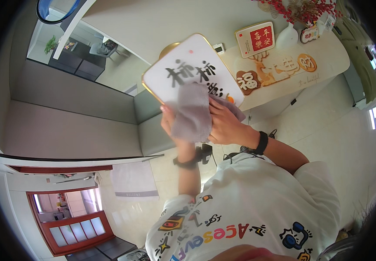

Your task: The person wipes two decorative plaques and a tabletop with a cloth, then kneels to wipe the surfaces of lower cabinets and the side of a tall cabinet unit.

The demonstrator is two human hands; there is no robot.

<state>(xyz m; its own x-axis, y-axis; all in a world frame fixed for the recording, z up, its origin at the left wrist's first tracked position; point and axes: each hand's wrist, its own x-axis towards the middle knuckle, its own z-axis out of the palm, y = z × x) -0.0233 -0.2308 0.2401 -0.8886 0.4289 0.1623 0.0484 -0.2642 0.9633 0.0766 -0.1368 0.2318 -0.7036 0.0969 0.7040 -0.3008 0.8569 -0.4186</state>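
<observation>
A white rounded-square decorative plaque (188,62) with a gold rim and black brush characters is held up, tilted, in front of me. My left hand (168,122) grips its lower left edge and is partly hidden by cloth. A grey-mauve cloth (192,112) hangs over the plaque's lower part. My right hand (225,124) holds the cloth against the plaque's face near the lower corner, with the fingers partly covered by its folds.
A cabinet top (334,55) at the upper right bears a printed mat (282,73), a smaller framed plaque (255,39), a white vase (287,35) with red berry stems, and a small white device (219,49). A grey bench seat (155,130) stands at the left.
</observation>
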